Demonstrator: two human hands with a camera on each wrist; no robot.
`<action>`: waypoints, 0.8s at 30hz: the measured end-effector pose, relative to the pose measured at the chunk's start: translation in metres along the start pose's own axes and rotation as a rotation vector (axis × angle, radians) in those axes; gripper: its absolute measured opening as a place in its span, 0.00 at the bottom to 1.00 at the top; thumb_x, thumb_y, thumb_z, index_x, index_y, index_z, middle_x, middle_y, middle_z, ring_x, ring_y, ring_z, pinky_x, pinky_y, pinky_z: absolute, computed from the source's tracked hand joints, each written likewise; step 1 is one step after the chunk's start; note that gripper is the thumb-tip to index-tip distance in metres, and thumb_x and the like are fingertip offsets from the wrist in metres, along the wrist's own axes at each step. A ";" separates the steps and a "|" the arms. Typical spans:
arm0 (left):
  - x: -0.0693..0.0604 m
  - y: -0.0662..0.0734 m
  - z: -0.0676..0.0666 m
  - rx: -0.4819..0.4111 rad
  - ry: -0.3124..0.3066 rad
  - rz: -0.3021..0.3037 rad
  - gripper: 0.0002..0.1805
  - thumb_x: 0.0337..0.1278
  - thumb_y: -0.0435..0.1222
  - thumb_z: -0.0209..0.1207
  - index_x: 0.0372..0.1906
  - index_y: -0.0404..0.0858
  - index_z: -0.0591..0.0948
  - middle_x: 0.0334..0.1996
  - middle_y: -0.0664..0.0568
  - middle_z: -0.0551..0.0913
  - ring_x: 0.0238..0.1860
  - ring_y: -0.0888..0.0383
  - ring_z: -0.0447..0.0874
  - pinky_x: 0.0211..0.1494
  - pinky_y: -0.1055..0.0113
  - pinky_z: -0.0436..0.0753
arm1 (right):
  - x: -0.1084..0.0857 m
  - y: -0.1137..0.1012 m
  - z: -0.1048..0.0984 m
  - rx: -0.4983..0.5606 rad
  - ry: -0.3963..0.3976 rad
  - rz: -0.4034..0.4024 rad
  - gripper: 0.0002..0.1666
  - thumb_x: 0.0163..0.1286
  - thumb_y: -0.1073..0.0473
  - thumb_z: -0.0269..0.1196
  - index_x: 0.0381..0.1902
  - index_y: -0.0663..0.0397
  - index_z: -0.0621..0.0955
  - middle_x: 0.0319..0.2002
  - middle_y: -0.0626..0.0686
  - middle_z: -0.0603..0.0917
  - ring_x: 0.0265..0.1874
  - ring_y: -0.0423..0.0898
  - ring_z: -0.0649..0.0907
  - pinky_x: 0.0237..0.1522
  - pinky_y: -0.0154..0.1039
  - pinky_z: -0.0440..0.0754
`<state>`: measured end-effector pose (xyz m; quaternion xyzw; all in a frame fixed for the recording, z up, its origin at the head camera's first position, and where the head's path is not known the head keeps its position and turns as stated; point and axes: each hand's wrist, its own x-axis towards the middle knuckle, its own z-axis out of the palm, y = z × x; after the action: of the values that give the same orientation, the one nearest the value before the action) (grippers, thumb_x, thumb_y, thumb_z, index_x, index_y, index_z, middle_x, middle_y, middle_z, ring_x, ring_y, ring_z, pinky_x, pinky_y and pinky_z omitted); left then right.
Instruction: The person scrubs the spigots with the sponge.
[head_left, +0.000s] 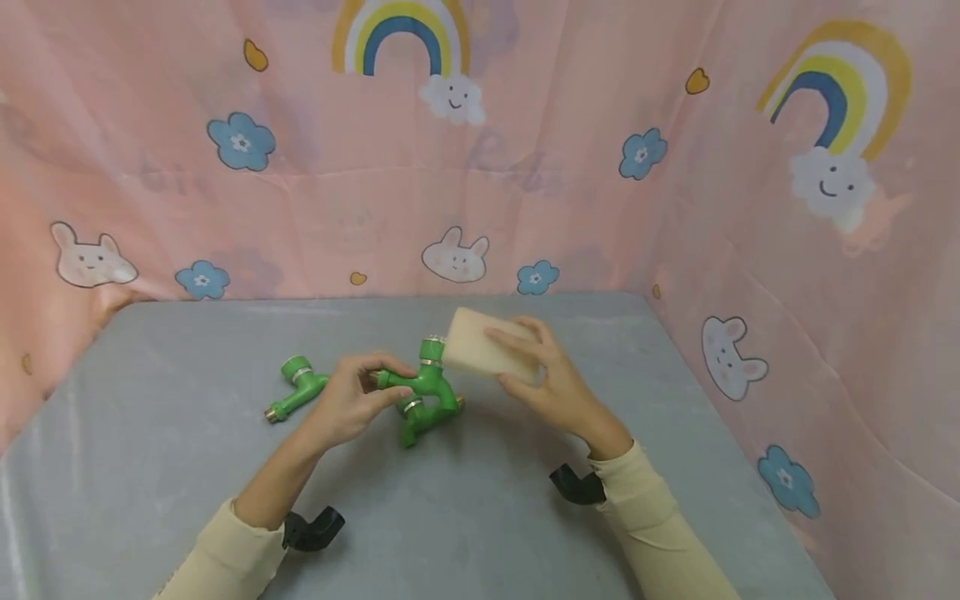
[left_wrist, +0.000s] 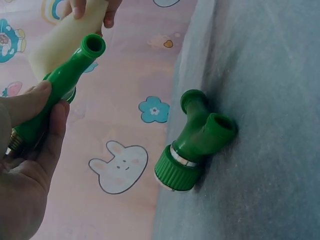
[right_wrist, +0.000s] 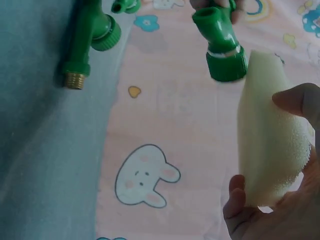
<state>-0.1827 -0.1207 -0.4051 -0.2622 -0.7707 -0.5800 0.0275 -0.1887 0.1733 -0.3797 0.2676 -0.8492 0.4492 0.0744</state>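
Note:
My left hand [head_left: 352, 402] pinches a green faucet [head_left: 429, 382] by its brass-threaded end, raised off the table with its ribbed knob up. My right hand [head_left: 558, 385] grips a cream sponge [head_left: 480, 346], thumb on one side and fingers on the other. The sponge's left end is right at the knob of the held faucet; in the right wrist view the sponge [right_wrist: 262, 125] bends slightly beside the faucet [right_wrist: 225, 55], and whether they touch is hard to tell. A second green faucet [head_left: 427, 422] lies on the table below the held one.
A third green faucet [head_left: 302, 389] lies on the grey table [head_left: 480, 517], left of my left hand. Black curved pieces [head_left: 318, 529] stick out at both wrists. Pink printed curtains [head_left: 525, 208] hang behind the table and along its sides.

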 end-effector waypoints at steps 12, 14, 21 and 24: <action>0.001 0.005 0.003 0.104 -0.006 -0.018 0.08 0.55 0.24 0.68 0.38 0.38 0.88 0.45 0.45 0.88 0.49 0.57 0.85 0.50 0.68 0.85 | 0.000 -0.007 0.004 0.071 -0.044 -0.005 0.32 0.69 0.61 0.65 0.71 0.44 0.75 0.70 0.58 0.68 0.61 0.57 0.72 0.54 0.47 0.77; 0.000 0.005 0.001 0.090 0.013 -0.030 0.09 0.55 0.24 0.68 0.38 0.38 0.88 0.45 0.46 0.88 0.49 0.60 0.84 0.49 0.67 0.85 | 0.000 -0.004 0.002 0.074 -0.050 0.008 0.32 0.70 0.62 0.65 0.71 0.46 0.75 0.71 0.59 0.67 0.61 0.59 0.72 0.53 0.48 0.78; -0.002 0.004 -0.004 0.117 0.015 -0.057 0.09 0.56 0.25 0.68 0.40 0.39 0.88 0.43 0.47 0.89 0.47 0.63 0.84 0.48 0.67 0.85 | -0.002 0.004 -0.014 0.029 -0.046 0.069 0.31 0.69 0.63 0.65 0.70 0.46 0.76 0.71 0.60 0.67 0.59 0.60 0.74 0.52 0.48 0.79; 0.001 0.004 -0.004 0.124 -0.008 -0.079 0.10 0.57 0.26 0.68 0.43 0.38 0.88 0.44 0.47 0.89 0.47 0.62 0.84 0.48 0.66 0.85 | 0.000 0.000 -0.011 -0.002 0.033 0.015 0.33 0.66 0.63 0.66 0.69 0.47 0.76 0.69 0.59 0.68 0.59 0.58 0.74 0.51 0.47 0.78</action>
<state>-0.1826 -0.1236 -0.3998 -0.2315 -0.8150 -0.5309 0.0176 -0.1903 0.1819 -0.3733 0.2539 -0.8503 0.4531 0.0852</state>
